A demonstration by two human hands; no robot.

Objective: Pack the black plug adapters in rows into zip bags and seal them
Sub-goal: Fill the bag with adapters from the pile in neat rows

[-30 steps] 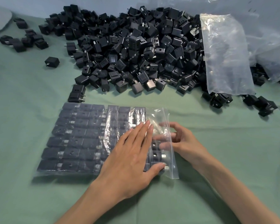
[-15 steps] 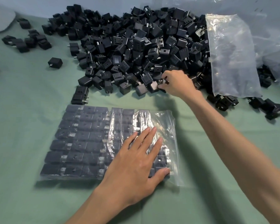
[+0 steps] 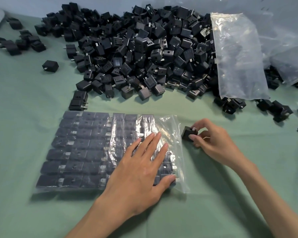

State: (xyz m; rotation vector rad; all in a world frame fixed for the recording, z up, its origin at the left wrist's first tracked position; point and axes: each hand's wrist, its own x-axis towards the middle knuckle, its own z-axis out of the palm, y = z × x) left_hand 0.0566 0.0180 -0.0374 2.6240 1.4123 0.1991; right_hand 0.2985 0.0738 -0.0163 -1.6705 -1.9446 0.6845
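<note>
Green cloth tabletop (image 3: 15, 152): the work surface under everything.
Heap of loose black plastic plug adapters (image 3: 136, 48): at 12 o'clock. Rigid cubes with metal prongs, probably light singly and apt to tumble.
Clear plastic zip bag (image 3: 86, 152): left of centre, filled with adapters in rows, mouth open toward 3 o'clock. Thin, limp, slippery film, likely heavy when loaded and best kept flat.
Empty clear bags (image 3: 237, 54): at 2 o'clock, lying against the heap.
Left hand (image 3: 136, 170): fingers straight and spread, pressing the bag flat.
Right hand (image 3: 213, 143): at 3 o'clock, just beside the mouth, fingertips pinching one adapter.
Single black adapter (image 3: 187, 133): hard and small, best held by its flat sides, clear of the prongs.
</note>
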